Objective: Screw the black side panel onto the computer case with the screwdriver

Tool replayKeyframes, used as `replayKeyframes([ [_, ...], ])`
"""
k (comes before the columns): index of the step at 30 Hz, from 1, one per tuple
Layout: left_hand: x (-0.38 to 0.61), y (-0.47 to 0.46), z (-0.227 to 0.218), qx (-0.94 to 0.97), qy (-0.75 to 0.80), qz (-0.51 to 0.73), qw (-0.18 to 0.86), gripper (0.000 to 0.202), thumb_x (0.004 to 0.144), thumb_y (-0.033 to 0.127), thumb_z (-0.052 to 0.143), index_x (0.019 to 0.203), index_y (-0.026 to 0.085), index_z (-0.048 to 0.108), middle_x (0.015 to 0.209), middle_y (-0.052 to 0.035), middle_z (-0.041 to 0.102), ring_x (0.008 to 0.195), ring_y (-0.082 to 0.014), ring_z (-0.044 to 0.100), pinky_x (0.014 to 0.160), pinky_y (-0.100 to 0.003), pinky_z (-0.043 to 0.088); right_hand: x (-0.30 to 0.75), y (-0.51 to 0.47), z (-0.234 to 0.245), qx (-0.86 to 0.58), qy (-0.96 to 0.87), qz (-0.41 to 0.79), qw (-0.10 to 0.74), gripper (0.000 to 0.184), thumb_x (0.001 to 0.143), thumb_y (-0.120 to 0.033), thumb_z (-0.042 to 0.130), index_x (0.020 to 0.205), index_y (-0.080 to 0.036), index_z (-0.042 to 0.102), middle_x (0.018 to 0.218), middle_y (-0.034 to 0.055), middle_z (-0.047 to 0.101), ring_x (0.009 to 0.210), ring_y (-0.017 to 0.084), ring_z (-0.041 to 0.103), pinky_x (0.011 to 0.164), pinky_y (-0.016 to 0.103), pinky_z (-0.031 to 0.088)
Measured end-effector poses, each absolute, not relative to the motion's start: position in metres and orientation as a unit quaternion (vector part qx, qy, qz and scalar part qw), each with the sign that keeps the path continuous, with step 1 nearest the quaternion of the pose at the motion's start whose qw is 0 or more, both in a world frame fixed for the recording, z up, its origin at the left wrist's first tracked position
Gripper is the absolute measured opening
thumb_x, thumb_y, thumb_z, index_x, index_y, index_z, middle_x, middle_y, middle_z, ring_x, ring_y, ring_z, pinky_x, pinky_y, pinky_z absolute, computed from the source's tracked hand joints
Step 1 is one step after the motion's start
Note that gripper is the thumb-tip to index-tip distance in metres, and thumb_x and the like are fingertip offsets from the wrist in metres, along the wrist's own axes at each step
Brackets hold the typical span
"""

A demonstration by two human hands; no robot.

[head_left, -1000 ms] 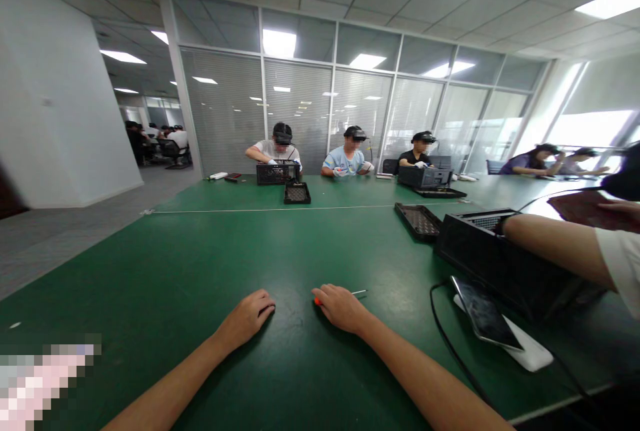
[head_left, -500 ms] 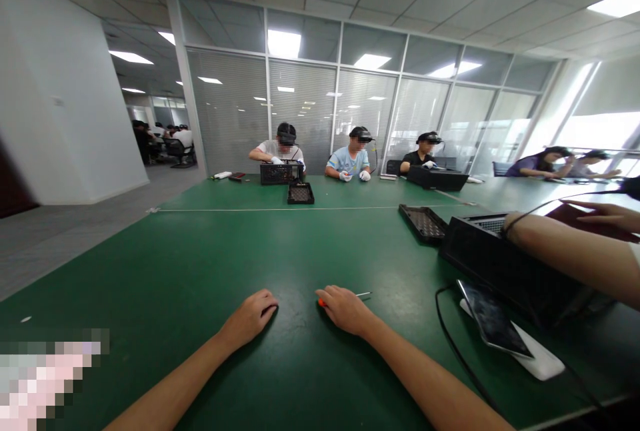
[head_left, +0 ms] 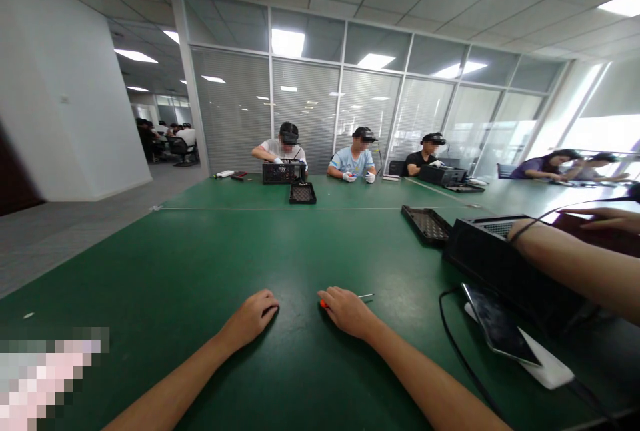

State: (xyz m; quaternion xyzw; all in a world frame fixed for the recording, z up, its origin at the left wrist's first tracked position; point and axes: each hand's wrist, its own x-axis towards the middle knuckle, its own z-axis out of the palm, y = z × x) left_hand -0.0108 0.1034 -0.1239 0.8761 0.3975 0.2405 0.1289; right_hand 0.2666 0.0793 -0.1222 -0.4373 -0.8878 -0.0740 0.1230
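Observation:
My left hand [head_left: 255,316] rests on the green tabletop [head_left: 295,378] with its fingers curled in and pressed together; nothing shows in it. To its right, my right hand [head_left: 344,311] is closed around a screwdriver [head_left: 367,296]. The orange-red handle peeks out at the thumb side, and the thin metal shaft sticks out to the right beyond the knuckles. Most of the handle is hidden under my palm. The screwdriver lies low, close to the table surface. A gap of bare green table separates my two hands.
At right, a co-worker's arm [head_left: 575,264] reaches over a black case [head_left: 480,258]. A black perforated panel [head_left: 427,225] lies beside it. Nearer are a phone [head_left: 500,324], a white object [head_left: 553,371] and a black cable [head_left: 457,351]. Across the table, people work at another case [head_left: 283,172].
My hands hold the same pose, and the view has shifted slightly. Across the table, the dark case before the person in black has changed position, and a flat black panel now shows beside it.

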Motion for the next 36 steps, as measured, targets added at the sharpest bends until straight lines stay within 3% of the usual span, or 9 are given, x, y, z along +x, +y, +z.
replayKeyframes([
  [36, -0.0141, 0.1045, -0.1273, 0.877, 0.395, 0.235, 0.14, 0.026, 0.089, 0.028, 0.039, 0.089, 0.02, 0.064, 0.091, -0.0036, 0.057, 0.083, -0.0145, 0.054, 0.08, -0.027, 0.041, 0.2669, 0.0775, -0.1208, -0.444, -0.885, -0.074, 0.123, 0.026, 0.087, -0.017, 0.04, 0.11, -0.016, 0.051, 0.093, 0.0065, 0.057, 0.085, 0.018, 0.053, 0.073, 0.027, 0.04],
])
